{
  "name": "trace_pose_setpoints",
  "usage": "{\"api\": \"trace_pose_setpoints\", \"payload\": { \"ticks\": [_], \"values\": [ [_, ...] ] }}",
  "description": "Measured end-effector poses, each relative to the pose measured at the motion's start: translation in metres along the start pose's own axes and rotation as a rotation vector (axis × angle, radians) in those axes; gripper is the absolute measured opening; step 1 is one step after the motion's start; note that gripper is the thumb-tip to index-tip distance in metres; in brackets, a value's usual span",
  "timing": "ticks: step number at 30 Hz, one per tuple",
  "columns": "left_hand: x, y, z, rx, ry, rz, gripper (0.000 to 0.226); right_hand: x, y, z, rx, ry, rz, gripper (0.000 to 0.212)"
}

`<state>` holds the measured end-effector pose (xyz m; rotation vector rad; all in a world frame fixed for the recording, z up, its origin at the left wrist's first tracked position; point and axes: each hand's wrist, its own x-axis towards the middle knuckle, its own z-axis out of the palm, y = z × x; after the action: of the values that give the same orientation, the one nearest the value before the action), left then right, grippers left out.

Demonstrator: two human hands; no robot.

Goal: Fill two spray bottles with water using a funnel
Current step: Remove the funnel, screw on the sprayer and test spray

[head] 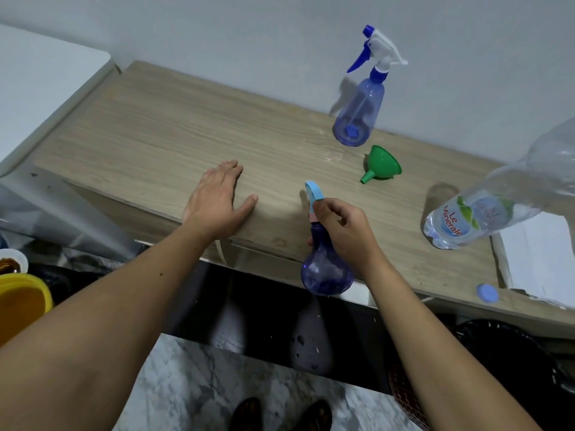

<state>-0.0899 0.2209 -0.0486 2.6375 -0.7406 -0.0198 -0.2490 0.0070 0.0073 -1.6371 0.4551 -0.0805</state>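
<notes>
My right hand (pixel 342 227) grips the neck of a round purple spray bottle (pixel 325 270) with a light-blue trigger, at the front edge of the wooden table (pixel 161 132). My left hand (pixel 217 197) lies flat and open on the table, left of that bottle. A taller blue spray bottle (pixel 357 116) with a blue-and-white head stands near the wall. The green funnel (pixel 384 164) lies on its side between the two bottles. A large clear Le Minerale water bottle (pixel 485 209) stands uncapped at the right. Its blue cap (pixel 487 293) lies near the front edge.
White paper (pixel 538 256) lies at the table's right end. A white surface (pixel 40 76) adjoins the table on the left. A yellow container (pixel 21 303) sits low at the left, and a dark bin (pixel 510 356) stands under the right side.
</notes>
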Motion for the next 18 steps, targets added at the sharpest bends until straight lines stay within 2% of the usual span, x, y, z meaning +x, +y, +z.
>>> {"api": "trace_pose_setpoints", "payload": {
  "ticks": [6,10,14,18],
  "values": [
    [0.0,0.0,0.0,0.002,-0.005,0.019,0.077,-0.001,-0.001,-0.003,0.045,0.023,0.005,0.026],
    [-0.001,-0.001,0.002,0.0,-0.011,0.027,0.082,-0.004,0.002,-0.008,-0.015,0.011,-0.017,0.039],
    [-0.003,-0.002,0.004,-0.001,-0.009,0.032,0.084,-0.009,0.001,-0.017,0.006,0.058,-0.017,0.032],
    [-0.007,0.006,0.004,-0.002,-0.017,0.025,0.082,-0.013,-0.006,-0.024,-0.012,0.134,-0.065,0.046]
  ]
}}
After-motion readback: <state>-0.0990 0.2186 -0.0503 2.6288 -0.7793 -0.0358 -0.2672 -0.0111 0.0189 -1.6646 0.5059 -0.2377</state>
